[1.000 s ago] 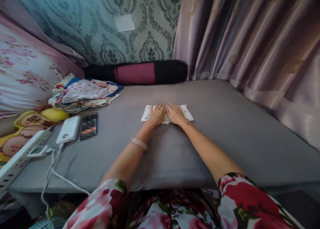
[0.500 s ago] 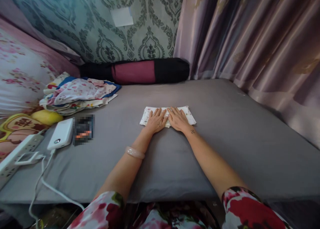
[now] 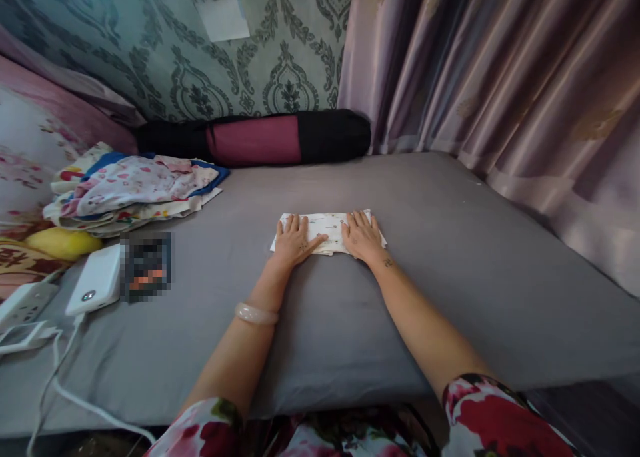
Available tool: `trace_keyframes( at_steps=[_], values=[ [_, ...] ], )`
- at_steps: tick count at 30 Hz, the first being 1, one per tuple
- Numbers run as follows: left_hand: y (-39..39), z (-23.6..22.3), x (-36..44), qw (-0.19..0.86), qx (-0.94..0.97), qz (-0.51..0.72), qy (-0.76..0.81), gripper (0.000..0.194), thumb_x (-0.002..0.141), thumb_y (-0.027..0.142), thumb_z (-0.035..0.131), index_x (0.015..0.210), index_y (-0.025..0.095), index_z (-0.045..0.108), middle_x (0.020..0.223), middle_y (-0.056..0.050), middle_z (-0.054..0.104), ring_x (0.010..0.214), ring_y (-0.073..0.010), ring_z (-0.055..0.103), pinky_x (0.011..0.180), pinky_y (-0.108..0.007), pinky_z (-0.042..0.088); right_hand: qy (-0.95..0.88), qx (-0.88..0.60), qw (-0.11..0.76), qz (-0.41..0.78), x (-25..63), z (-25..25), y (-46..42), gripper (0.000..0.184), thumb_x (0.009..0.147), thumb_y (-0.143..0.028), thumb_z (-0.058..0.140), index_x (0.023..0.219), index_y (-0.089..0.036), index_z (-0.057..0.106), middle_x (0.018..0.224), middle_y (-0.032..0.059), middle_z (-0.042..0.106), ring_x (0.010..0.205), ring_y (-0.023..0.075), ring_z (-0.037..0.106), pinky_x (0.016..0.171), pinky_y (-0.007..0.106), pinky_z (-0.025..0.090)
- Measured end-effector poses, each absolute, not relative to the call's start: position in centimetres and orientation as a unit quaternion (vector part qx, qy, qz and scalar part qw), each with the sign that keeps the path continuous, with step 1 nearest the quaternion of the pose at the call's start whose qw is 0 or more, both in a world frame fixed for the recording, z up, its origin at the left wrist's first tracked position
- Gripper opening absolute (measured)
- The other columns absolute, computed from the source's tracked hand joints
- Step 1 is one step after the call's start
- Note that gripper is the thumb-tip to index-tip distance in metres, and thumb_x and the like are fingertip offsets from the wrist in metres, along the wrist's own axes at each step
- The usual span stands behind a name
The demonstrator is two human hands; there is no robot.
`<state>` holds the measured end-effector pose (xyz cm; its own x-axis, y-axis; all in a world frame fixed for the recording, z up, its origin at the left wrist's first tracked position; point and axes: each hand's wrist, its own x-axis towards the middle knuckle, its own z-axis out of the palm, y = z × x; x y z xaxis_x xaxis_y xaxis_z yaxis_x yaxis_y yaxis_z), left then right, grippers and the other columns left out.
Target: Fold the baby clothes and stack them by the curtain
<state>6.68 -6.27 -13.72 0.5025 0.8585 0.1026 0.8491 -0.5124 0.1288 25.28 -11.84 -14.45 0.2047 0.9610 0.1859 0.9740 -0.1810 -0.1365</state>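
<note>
A white cloth with a small print (image 3: 327, 225), folded into a flat rectangle, lies on the grey sheet (image 3: 320, 337). My left hand (image 3: 294, 242) rests flat on its left part, fingers pointing away from me and the thumb reaching toward the middle. On the right part lies my right hand (image 3: 363, 236), palm down with the fingers stretched out. Between the two hands the middle of the cloth shows. Both palms hide the ends of the cloth in part.
At the left back is a pile of printed clothes (image 3: 145, 184). Nearer are a white power bank (image 3: 97, 280) with a cable, a pixelated dark object (image 3: 146, 265) and a power strip (image 3: 27, 304). A black and maroon roll (image 3: 255, 139) lies along the wall; curtains (image 3: 450, 64) hang right.
My hands have moved apart, from close together at the middle of the cloth to its two sides. The view has turned slightly to the right.
</note>
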Motion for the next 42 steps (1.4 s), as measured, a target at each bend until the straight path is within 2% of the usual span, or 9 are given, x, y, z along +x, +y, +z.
trace_keyframes(
  at_steps=[5, 10, 14, 18, 25, 32, 37, 42],
  values=[
    [-6.0, -13.7, 6.1, 0.018, 0.852, 0.075, 0.518, 0.072, 0.094, 0.060, 0.018, 0.144, 0.012, 0.036, 0.151, -0.018, 0.035, 0.143, -0.0318, 0.026, 0.115, -0.054, 0.020, -0.594, -0.795, 0.115, -0.034, 26.2, -14.4, -12.2, 0.058, 0.097, -0.035, 0.023, 0.141, -0.001, 0.042, 0.150, 0.0191, 0.037, 0.140, 0.0314, 0.028, 0.113, 0.050, 0.018],
    [-5.6, -13.8, 5.4, 0.034, 0.847, 0.058, 0.527, 0.071, 0.095, 0.059, 0.020, 0.146, 0.013, 0.035, 0.154, -0.016, 0.030, 0.143, -0.0327, 0.024, 0.114, -0.055, 0.022, -0.589, -0.800, 0.112, -0.027, 26.7, -14.5, -12.3, 0.057, 0.097, -0.034, 0.025, 0.141, -0.001, 0.042, 0.150, 0.0197, 0.036, 0.139, 0.0322, 0.030, 0.112, 0.049, 0.022],
    [-5.6, -13.5, 5.7, 0.007, 0.848, 0.089, 0.522, 0.068, 0.095, 0.057, 0.020, 0.145, 0.014, 0.037, 0.152, -0.016, 0.035, 0.144, -0.0322, 0.023, 0.115, -0.057, 0.015, -0.598, -0.791, 0.126, -0.042, 26.3, -14.0, -12.3, 0.056, 0.097, -0.032, 0.023, 0.141, -0.004, 0.042, 0.150, 0.0187, 0.037, 0.140, 0.0311, 0.028, 0.114, 0.053, 0.016],
    [-5.7, -13.4, 6.1, -0.025, 0.856, 0.138, 0.497, 0.063, 0.097, 0.053, 0.019, 0.145, 0.016, 0.038, 0.152, -0.014, 0.035, 0.146, -0.0288, 0.018, 0.117, -0.055, 0.007, -0.631, -0.758, 0.149, -0.066, 25.6, -13.4, -12.3, 0.054, 0.098, -0.032, 0.022, 0.144, -0.009, 0.039, 0.153, 0.0150, 0.033, 0.142, 0.0279, 0.024, 0.115, 0.051, 0.011],
    [-5.5, -14.1, 5.9, 0.017, 0.861, 0.069, 0.504, 0.062, 0.096, 0.055, 0.021, 0.144, 0.020, 0.038, 0.152, -0.016, 0.035, 0.143, -0.0326, 0.025, 0.113, -0.060, 0.016, -0.613, -0.782, 0.108, -0.028, 25.7, -14.2, -12.4, 0.053, 0.099, -0.035, 0.023, 0.141, -0.012, 0.043, 0.148, 0.0161, 0.040, 0.140, 0.0325, 0.027, 0.111, 0.054, 0.020],
    [-5.5, -14.1, 5.9, 0.005, 0.861, 0.076, 0.502, 0.061, 0.096, 0.055, 0.022, 0.142, 0.020, 0.040, 0.151, -0.016, 0.037, 0.142, -0.0323, 0.027, 0.113, -0.060, 0.016, -0.615, -0.779, 0.115, -0.035, 25.6, -14.0, -12.4, 0.053, 0.099, -0.035, 0.024, 0.140, -0.010, 0.045, 0.147, 0.0171, 0.041, 0.140, 0.0328, 0.028, 0.112, 0.055, 0.019],
    [-6.0, -13.3, 6.7, -0.022, 0.864, 0.125, 0.487, 0.059, 0.097, 0.051, 0.021, 0.140, 0.018, 0.044, 0.150, -0.014, 0.040, 0.144, -0.0283, 0.025, 0.117, -0.055, 0.009, -0.639, -0.752, 0.150, -0.064, 24.7, -13.4, -12.3, 0.053, 0.099, -0.033, 0.023, 0.142, -0.010, 0.043, 0.150, 0.0153, 0.037, 0.142, 0.0282, 0.026, 0.115, 0.052, 0.011],
    [-6.6, -13.6, 7.4, -0.001, 0.895, 0.104, 0.434, 0.059, 0.098, 0.049, 0.021, 0.142, 0.015, 0.042, 0.150, -0.014, 0.040, 0.142, -0.0280, 0.028, 0.118, -0.050, 0.014, -0.663, -0.738, 0.131, -0.004, 23.9, -13.7, -12.1, 0.053, 0.100, -0.034, 0.022, 0.145, -0.012, 0.040, 0.151, 0.0129, 0.037, 0.141, 0.0269, 0.027, 0.115, 0.050, 0.015]
  ],
)
